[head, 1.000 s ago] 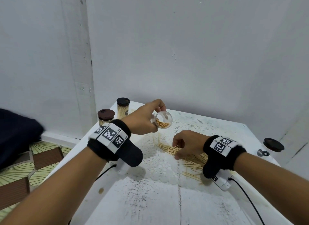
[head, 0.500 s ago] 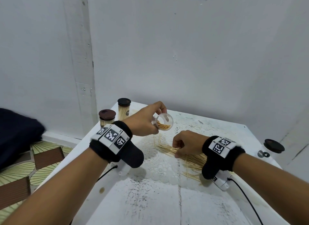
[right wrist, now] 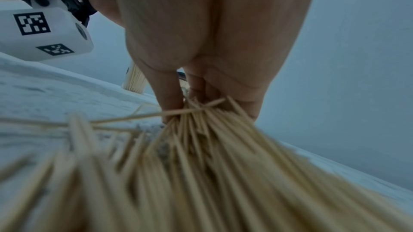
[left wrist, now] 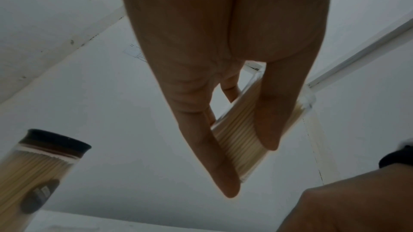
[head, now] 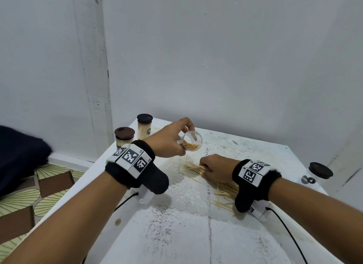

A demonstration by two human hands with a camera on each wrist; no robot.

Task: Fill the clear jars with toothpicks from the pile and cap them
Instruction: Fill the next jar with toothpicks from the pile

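Observation:
My left hand point(head: 177, 138) holds a clear jar point(head: 192, 140) tilted above the table, mouth toward me, partly filled with toothpicks. In the left wrist view the fingers point(left wrist: 223, 179) and thumb grip the jar point(left wrist: 239, 140) from both sides. My right hand point(head: 213, 168) is down on the toothpick pile point(head: 225, 187), fingers curled round a bunch of toothpicks point(right wrist: 196, 112). Two filled, capped jars point(head: 124, 137) point(head: 144, 126) stand at the table's far left corner. A further jar with a dark cap point(head: 317, 174) stands at the right edge.
The white table point(head: 176, 240) stands in a corner against white walls. A lace mat point(head: 182, 191) lies under the pile. Cables point(head: 290, 236) run from the wrist cameras over the near tabletop. A dark cloth point(head: 17, 155) and patterned floor lie to the left.
The right hand has shifted slightly and closed its fingers on toothpicks in the pile. The left hand keeps the jar at nearly the same spot.

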